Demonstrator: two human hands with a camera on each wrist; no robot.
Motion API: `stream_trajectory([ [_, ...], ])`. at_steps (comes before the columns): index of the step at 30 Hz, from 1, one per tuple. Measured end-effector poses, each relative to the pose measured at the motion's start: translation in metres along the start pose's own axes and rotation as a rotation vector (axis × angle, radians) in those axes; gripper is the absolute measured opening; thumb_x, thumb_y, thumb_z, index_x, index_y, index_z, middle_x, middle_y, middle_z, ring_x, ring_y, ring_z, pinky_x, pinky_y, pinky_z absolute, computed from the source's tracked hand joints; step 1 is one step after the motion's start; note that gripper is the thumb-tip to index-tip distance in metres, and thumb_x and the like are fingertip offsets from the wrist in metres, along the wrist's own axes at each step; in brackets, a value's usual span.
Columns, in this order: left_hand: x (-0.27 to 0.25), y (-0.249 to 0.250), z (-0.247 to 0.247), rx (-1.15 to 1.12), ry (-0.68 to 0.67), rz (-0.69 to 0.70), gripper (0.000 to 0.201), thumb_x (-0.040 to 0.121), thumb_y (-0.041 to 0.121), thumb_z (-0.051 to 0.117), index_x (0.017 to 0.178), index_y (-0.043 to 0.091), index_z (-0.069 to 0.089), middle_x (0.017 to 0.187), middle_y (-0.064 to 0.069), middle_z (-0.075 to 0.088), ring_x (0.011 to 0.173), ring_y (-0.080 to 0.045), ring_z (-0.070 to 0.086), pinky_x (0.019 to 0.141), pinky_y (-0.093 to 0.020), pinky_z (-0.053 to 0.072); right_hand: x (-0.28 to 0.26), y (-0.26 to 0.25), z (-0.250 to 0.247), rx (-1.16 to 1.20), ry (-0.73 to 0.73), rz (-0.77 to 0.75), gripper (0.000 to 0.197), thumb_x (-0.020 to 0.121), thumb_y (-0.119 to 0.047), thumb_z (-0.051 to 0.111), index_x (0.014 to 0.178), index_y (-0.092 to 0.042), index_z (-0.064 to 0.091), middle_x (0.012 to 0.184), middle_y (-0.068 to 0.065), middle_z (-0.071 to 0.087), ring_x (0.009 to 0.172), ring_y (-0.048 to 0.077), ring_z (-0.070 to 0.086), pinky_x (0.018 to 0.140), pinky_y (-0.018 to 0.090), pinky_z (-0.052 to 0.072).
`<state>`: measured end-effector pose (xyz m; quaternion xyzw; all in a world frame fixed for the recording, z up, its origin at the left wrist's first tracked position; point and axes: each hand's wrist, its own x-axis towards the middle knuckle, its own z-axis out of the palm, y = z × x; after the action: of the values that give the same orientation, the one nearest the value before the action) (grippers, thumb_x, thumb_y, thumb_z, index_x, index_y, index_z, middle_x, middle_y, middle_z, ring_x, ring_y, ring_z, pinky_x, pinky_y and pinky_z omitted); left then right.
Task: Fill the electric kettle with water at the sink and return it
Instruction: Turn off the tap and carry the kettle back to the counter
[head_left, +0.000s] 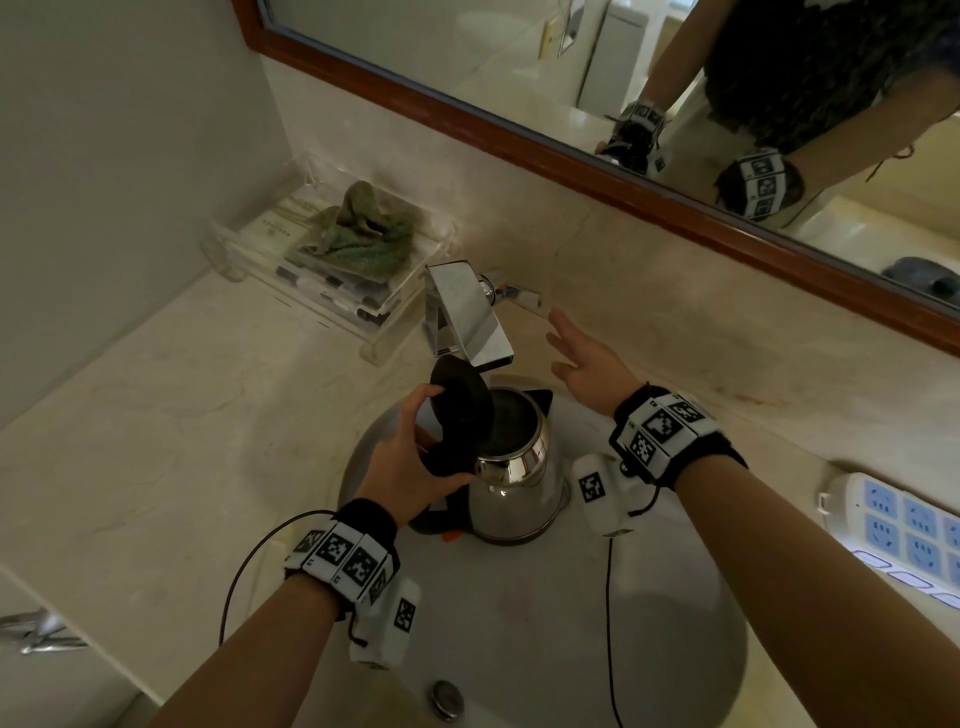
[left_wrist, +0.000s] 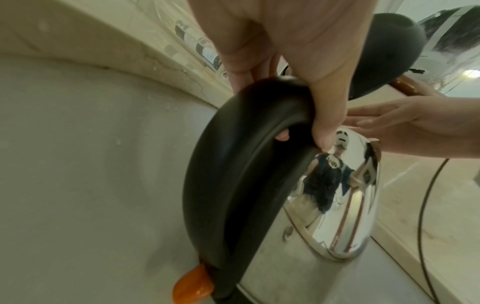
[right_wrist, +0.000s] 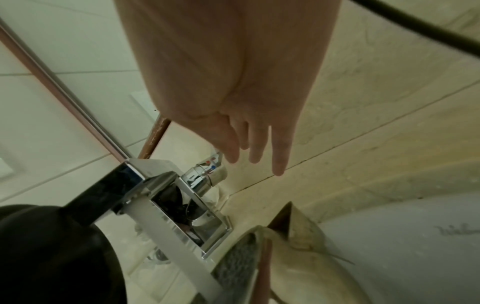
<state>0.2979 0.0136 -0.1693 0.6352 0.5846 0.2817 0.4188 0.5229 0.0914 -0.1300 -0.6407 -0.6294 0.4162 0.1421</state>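
Shiny stainless steel electric kettle (head_left: 514, 483) sits in the white round sink basin (head_left: 675, 623), black round lid (head_left: 462, 400) flipped up, mouth right under the square chrome faucet spout (head_left: 467, 317). Left hand (head_left: 410, 457) is wrapped around the curved black kettle handle (left_wrist: 233, 174), orange switch (left_wrist: 193, 286) at its base. Right hand (head_left: 582, 358) is flat, fingers straight, holding nothing, near the chrome faucet lever (head_left: 519, 297), not touching. White power strip (head_left: 904, 530) on the beige marble counter (head_left: 156, 415).

One kettle (head_left: 511, 467), one faucet (head_left: 465, 317), two hands (head_left: 410, 467)
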Motion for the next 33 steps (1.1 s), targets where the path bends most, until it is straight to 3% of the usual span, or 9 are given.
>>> stream_trajectory([
  [4,0.001,-0.001,0.001,-0.006,-0.003,-0.01,0.097,0.061,0.017,0.084,0.108,0.064,0.012,0.097,-0.004,0.06,0.085,-0.022,0.062,0.077,-0.042,0.056,0.004,-0.008,0.006,0.014,-0.016,-0.025,0.069,0.092,0.007,0.039,0.15,-0.011,0.007,0.157,0.007,0.023,0.145,0.017,0.023,0.116,0.025,0.02],
  [7,0.003,-0.003,0.002,-0.006,-0.004,-0.004,0.098,0.061,0.016,0.083,0.107,0.065,0.012,0.096,0.0,0.056,0.085,-0.019,0.061,0.077,-0.037,0.056,0.006,-0.008,0.012,0.034,0.019,-0.029,0.071,0.091,0.007,0.04,0.151,-0.013,0.007,0.157,0.007,0.023,0.145,0.019,0.024,0.118,0.029,0.021],
  [11,0.003,-0.004,0.0,-0.033,-0.003,0.028,0.097,0.059,0.013,0.084,0.103,0.069,0.017,0.095,0.006,0.053,0.077,0.001,0.056,0.071,-0.026,0.051,0.008,-0.01,0.011,0.015,0.074,-0.031,0.074,0.09,0.007,0.04,0.151,-0.016,0.005,0.156,0.008,0.026,0.144,0.021,0.027,0.113,0.025,0.025],
  [14,0.004,-0.004,0.0,-0.043,-0.017,0.022,0.093,0.06,0.012,0.083,0.104,0.065,0.02,0.095,0.007,0.053,0.077,0.004,0.054,0.071,-0.023,0.048,0.01,-0.012,0.009,0.049,0.093,-0.033,0.071,0.09,0.011,0.038,0.15,-0.013,0.01,0.154,0.01,0.029,0.144,0.02,0.027,0.108,0.018,0.022],
  [19,0.004,-0.004,0.0,-0.043,-0.037,-0.006,0.092,0.062,0.012,0.082,0.117,0.051,0.018,0.084,0.011,0.052,0.073,0.002,0.053,0.065,-0.014,0.044,0.009,-0.012,0.006,0.128,0.114,-0.038,0.074,0.083,0.021,0.033,0.149,-0.01,0.018,0.153,0.013,0.03,0.143,0.019,0.029,0.118,0.031,0.025],
  [22,0.003,-0.004,-0.001,-0.034,-0.052,-0.002,0.092,0.063,0.011,0.081,0.113,0.052,0.015,0.081,0.016,0.049,0.071,0.005,0.052,0.06,-0.006,0.038,0.01,-0.013,0.004,0.147,0.104,-0.04,0.077,0.081,0.023,0.032,0.149,-0.01,0.019,0.153,0.013,0.03,0.143,0.02,0.028,0.118,0.039,0.026],
  [30,0.003,-0.003,0.0,-0.032,-0.035,0.009,0.089,0.063,0.009,0.081,0.107,0.057,0.02,0.08,0.016,0.05,0.069,0.006,0.053,0.053,-0.004,0.044,0.007,-0.019,0.003,0.145,0.105,-0.087,0.073,0.078,0.023,0.031,0.145,-0.007,0.029,0.15,0.011,0.037,0.143,0.021,0.029,0.115,0.043,0.032],
  [32,0.003,-0.003,0.0,-0.037,-0.019,0.016,0.089,0.062,0.01,0.082,0.107,0.058,0.021,0.083,0.012,0.053,0.07,0.002,0.055,0.058,-0.009,0.046,0.002,-0.019,0.005,0.117,0.087,-0.105,0.073,0.079,0.022,0.032,0.145,-0.007,0.029,0.151,0.008,0.036,0.143,0.019,0.027,0.116,0.038,0.031],
  [33,0.002,-0.003,0.0,-0.036,-0.013,0.02,0.091,0.062,0.01,0.082,0.107,0.059,0.019,0.086,0.008,0.054,0.071,-0.002,0.056,0.064,-0.015,0.049,0.0,-0.02,0.005,0.096,0.074,-0.115,0.073,0.08,0.022,0.033,0.146,-0.008,0.028,0.152,0.007,0.035,0.143,0.017,0.026,0.117,0.028,0.028],
])
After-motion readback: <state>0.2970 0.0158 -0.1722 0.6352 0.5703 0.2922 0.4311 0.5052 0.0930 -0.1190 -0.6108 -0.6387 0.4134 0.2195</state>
